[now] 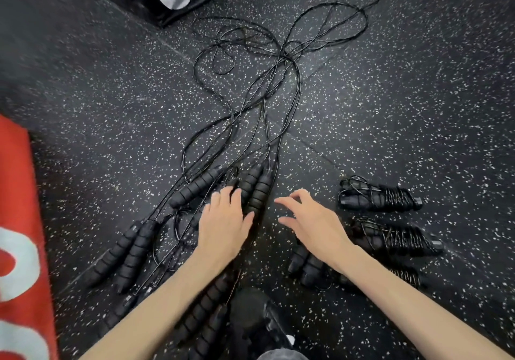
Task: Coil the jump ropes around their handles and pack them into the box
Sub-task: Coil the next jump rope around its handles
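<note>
Left hand (223, 225) flat, fingers spread on black foam-handled loose jump ropes (255, 189) on speckled rubber floor (390, 94); right hand (312, 220) hovers, empty. Coiled rope bundles (379, 196) right. Box unclear.

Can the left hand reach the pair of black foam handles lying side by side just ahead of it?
Probably yes: the left hand already lies against the pair of black foam handles, with nothing over them.
</note>
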